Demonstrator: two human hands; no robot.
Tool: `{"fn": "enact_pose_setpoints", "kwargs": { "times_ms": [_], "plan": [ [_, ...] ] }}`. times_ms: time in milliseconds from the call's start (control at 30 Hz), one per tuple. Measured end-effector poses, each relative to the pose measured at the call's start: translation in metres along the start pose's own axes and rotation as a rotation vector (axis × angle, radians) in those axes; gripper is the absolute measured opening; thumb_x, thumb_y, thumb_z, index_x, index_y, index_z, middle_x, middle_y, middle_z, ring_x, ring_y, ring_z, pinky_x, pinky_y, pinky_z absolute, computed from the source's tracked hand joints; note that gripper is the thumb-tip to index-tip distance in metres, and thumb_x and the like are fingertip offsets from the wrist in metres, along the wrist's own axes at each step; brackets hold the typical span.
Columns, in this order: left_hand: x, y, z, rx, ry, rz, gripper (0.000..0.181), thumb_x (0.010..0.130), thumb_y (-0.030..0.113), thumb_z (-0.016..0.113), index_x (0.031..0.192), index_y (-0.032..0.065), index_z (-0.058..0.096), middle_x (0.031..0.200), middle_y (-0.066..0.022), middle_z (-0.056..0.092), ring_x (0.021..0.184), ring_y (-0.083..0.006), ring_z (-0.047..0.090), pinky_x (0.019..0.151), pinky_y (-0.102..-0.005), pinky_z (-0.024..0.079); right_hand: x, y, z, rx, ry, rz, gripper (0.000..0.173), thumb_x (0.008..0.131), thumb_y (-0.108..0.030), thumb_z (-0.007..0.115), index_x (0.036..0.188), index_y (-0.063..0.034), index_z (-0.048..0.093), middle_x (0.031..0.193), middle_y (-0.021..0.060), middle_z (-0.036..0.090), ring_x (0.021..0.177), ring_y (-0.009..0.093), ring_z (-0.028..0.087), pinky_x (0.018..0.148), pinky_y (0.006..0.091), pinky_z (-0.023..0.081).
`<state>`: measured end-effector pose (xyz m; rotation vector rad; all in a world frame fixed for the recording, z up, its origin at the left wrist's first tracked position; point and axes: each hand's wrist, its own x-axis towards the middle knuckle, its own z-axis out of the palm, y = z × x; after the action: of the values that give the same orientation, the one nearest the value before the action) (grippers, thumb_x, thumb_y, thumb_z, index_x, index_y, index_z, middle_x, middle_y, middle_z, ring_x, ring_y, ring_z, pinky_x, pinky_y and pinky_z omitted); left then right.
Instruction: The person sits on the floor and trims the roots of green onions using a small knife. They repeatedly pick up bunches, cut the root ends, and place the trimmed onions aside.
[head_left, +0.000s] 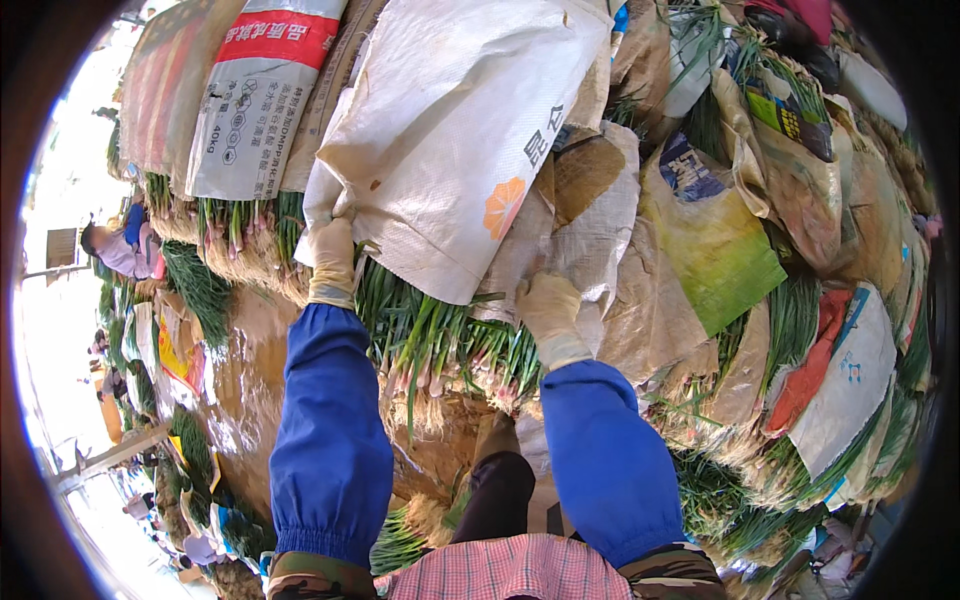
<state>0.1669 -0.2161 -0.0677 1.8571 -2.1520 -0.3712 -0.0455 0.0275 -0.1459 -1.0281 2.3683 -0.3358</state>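
Observation:
My left hand (331, 251), in a pale glove and blue sleeve cover, grips the near left corner of a large white woven sack (442, 135). The sack lies over bundled green onions (420, 337), whose pinkish-white lower ends and roots stick out towards me. At the right, my right hand (550, 304), gloved too, rests with curled fingers at the edge of a dusty woven sack (510, 247); whether it grips that edge, I cannot tell.
Further woven sacks cover onion bundles at the left (251, 112) and right (720, 247). Wet brown ground (244, 397) shows at the left. A seated person (124, 247) is at the far left. Another onion bundle (401, 536) lies near my legs.

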Motion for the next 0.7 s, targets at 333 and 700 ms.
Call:
{"fn": "enact_pose_setpoints", "kwargs": {
  "times_ms": [333, 700],
  "plan": [
    [0.004, -0.007, 0.013, -0.269, 0.098, 0.098, 0.027, 0.088, 0.025, 0.054, 0.104, 0.0051, 0.064, 0.089, -0.0135, 0.064, 0.075, -0.0266, 0.06, 0.068, -0.0359, 0.046, -0.066, 0.037, -0.054, 1.369, -0.013, -0.029, 0.015, 0.08, -0.016, 0.063, 0.076, -0.0011, 0.066, 0.067, 0.0047, 0.062, 0.062, 0.012, 0.056, 0.056, 0.0277, 0.044],
    [0.027, -0.064, 0.031, -0.488, -0.061, -0.244, 0.035, 0.083, 0.028, 0.054, 0.098, -0.001, 0.065, 0.09, -0.0217, 0.065, 0.08, -0.0303, 0.063, 0.071, -0.0401, 0.048, -0.219, 0.169, -0.249, 1.187, 0.406, -0.402, 0.036, 0.076, -0.015, 0.058, 0.106, 0.0055, 0.056, 0.099, 0.0146, 0.062, 0.086, 0.02, 0.061, 0.073, 0.0306, 0.052]
  ]
}}
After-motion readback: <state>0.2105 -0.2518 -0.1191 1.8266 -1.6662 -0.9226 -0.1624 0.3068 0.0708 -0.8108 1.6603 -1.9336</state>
